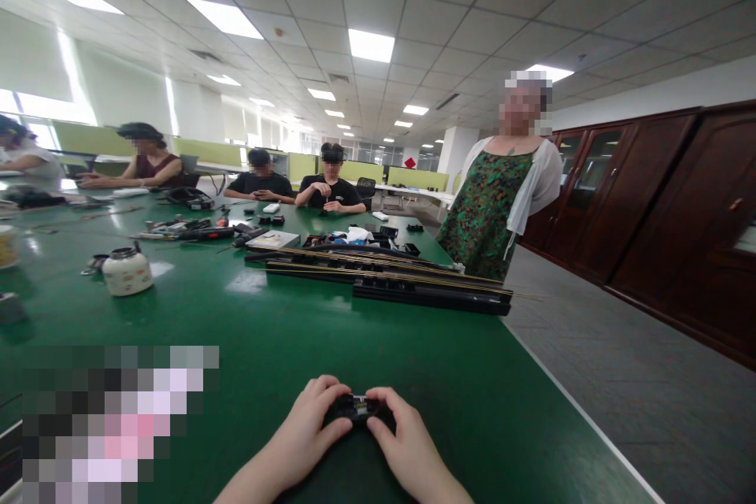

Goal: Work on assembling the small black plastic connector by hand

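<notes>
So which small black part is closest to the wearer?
The small black part pinched between left hand and right hand. The similar black pieces lie farther up the table, beyond the long black strips.

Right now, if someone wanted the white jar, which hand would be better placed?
Probably the left hand: the white jar stands off to the left, farther from the right hand. Both hands hold a small black part, so neither is free.

Bare forearms [255, 476] taper to slim wrists [428, 463], the left grip [316, 419] and right grip [403, 421] bare, slender-fingered.
</notes>
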Demonstrator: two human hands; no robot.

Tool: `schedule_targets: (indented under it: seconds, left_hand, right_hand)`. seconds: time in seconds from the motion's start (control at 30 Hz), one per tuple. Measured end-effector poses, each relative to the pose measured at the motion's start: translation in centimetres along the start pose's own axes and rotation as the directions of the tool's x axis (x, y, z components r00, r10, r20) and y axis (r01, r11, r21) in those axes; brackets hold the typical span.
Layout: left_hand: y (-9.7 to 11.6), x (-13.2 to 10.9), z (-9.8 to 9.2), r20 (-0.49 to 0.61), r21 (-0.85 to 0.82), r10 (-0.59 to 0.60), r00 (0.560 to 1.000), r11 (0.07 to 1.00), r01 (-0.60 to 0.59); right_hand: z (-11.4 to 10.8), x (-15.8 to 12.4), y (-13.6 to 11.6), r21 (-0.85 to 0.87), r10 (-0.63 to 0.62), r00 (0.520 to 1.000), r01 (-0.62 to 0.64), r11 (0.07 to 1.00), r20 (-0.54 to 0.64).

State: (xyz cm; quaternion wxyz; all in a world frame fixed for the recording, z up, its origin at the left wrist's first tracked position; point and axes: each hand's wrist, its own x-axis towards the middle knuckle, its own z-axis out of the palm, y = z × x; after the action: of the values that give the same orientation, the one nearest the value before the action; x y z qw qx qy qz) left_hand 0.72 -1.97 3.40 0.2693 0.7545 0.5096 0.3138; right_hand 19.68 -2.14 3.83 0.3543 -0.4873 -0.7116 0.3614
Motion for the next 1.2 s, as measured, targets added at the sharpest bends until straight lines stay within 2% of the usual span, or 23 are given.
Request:
schedule_targets:
  seconds: [0.33,0.63,1.0,1.2]
  left_hand:
    - [-0.2,0.0,0.1,0.064,0.176,-0.05,0.997,0.984,0.038]
    - [-0.4,0.0,0.2,0.042,0.141,0.01,0.999,0.99,-0.016]
    - [-0.3,-0.2,0.4,0.013,0.128,-0.003,1.0,0.992,0.001]
    - [-0.3,-0.1,0.3,0.036,0.112,0.009,0.999,0.994,-0.013]
  right_hand:
    - [0.1,-0.1,0.2,-0.094,0.004,1.0,-0.006,0.996,-0.018]
    - [0.1,-0.2,-0.1,-0.106,-0.034,0.999,0.03,0.994,-0.034]
    - [0.2,-0.1,-0.6,-0.176,-0.034,0.999,0.032,0.984,-0.008]
    - [0.1,-0.1,-0.8,-0.181,-0.035,0.999,0.034,0.983,-0.003]
